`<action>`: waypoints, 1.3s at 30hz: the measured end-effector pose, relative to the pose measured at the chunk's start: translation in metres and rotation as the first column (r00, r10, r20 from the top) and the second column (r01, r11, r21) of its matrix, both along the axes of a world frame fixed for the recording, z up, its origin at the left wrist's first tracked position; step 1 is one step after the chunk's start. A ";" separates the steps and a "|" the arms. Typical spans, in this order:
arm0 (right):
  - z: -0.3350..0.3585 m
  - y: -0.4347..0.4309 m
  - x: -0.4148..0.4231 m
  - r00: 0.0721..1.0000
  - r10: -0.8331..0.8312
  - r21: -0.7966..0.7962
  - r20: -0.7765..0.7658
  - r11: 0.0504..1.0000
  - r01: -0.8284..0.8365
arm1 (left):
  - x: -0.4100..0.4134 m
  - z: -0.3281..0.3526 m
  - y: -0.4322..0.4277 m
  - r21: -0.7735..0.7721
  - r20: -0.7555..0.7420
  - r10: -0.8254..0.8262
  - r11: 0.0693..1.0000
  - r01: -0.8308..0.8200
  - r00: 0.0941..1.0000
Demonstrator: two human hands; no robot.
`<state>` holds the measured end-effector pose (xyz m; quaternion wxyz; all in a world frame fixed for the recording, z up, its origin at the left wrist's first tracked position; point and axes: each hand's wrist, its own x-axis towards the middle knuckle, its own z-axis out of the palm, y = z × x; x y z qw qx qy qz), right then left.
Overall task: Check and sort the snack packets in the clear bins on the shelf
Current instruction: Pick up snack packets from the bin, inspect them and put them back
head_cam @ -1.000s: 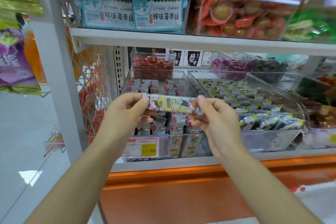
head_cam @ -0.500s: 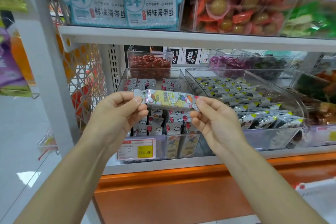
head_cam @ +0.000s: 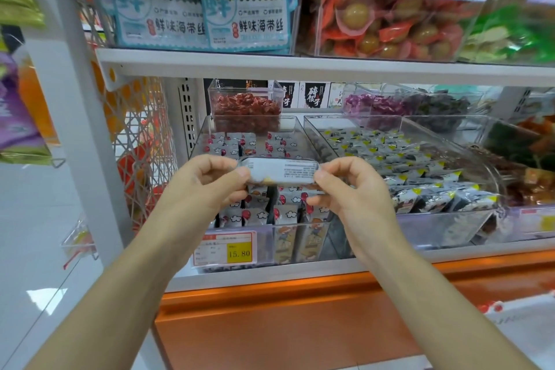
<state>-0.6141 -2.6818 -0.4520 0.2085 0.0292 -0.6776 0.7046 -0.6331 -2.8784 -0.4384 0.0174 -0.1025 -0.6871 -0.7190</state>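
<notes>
A single snack packet [head_cam: 282, 172] is held above the left clear bin [head_cam: 300, 224], pinched at one end by the left hand [head_cam: 207, 189] and at the other by the right hand [head_cam: 351, 192], printed back uppermost for checking. Sorting is judged barely begun; the neighbouring bin [head_cam: 435, 231] is yet to be addressed.
</notes>
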 end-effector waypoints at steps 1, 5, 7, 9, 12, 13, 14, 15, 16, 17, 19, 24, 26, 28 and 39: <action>0.000 0.000 0.000 1.000 -0.002 0.024 -0.004 1.000 0.002 | 0.000 0.000 0.000 -0.039 -0.021 0.028 0.999 -0.029 0.999; 0.000 -0.003 0.001 0.999 0.043 0.064 -0.026 0.997 -0.041 | 0.000 -0.001 -0.001 -0.084 -0.051 0.060 0.994 -0.064 0.997; 0.000 -0.003 0.001 0.999 0.040 0.071 -0.017 0.997 -0.039 | 0.000 -0.001 -0.001 -0.098 -0.063 0.047 0.994 -0.053 0.997; 0.000 -0.003 0.001 1.000 -0.001 0.097 -0.019 0.995 0.003 | 0.002 0.000 -0.001 -0.104 -0.077 0.031 0.994 -0.039 0.997; 0.001 -0.002 0.001 0.999 -0.044 0.111 -0.014 0.993 0.045 | 0.005 0.002 0.001 -0.159 -0.137 0.017 0.987 -0.039 0.990; 0.002 -0.002 0.001 0.998 -0.058 0.109 -0.010 0.992 0.059 | 0.007 0.003 0.002 -0.179 -0.168 0.011 0.983 -0.041 0.986; 0.002 -0.001 0.001 0.997 -0.075 0.108 -0.008 0.991 0.075 | 0.008 0.004 0.003 -0.197 -0.195 0.005 0.979 -0.044 0.981; 0.001 -0.001 0.001 0.996 -0.094 0.110 -0.007 0.989 0.094 | 0.010 0.005 0.004 -0.216 -0.216 -0.006 0.975 -0.042 0.976; 0.001 0.000 0.001 0.993 -0.115 0.120 -0.012 0.986 0.115 | 0.011 0.006 0.005 -0.239 -0.227 -0.017 0.970 -0.039 0.974; 0.001 0.000 0.001 0.991 -0.132 0.137 -0.024 0.981 0.134 | 0.012 0.006 0.006 -0.261 -0.231 -0.025 0.965 -0.037 0.973; 0.001 0.001 0.001 0.985 -0.166 0.196 -0.056 0.965 0.173 | 0.013 0.006 0.008 -0.291 -0.228 -0.028 0.956 -0.041 0.973; 0.003 -0.003 0.007 0.975 -0.176 0.326 -0.134 0.922 0.211 | 0.013 0.005 0.010 -0.319 -0.211 0.018 0.944 -0.086 0.977; 0.003 -0.004 0.008 0.977 -0.159 0.340 -0.143 0.919 0.200 | 0.012 0.005 0.010 -0.332 -0.221 0.040 0.936 -0.114 0.975; 0.003 -0.006 0.008 0.980 -0.137 0.350 -0.144 0.919 0.180 | 0.012 0.006 0.009 -0.335 -0.226 0.055 0.933 -0.131 0.973; 0.003 -0.007 0.009 0.983 -0.118 0.356 -0.140 0.920 0.161 | 0.009 0.005 0.005 -0.340 -0.327 0.124 0.909 -0.240 0.937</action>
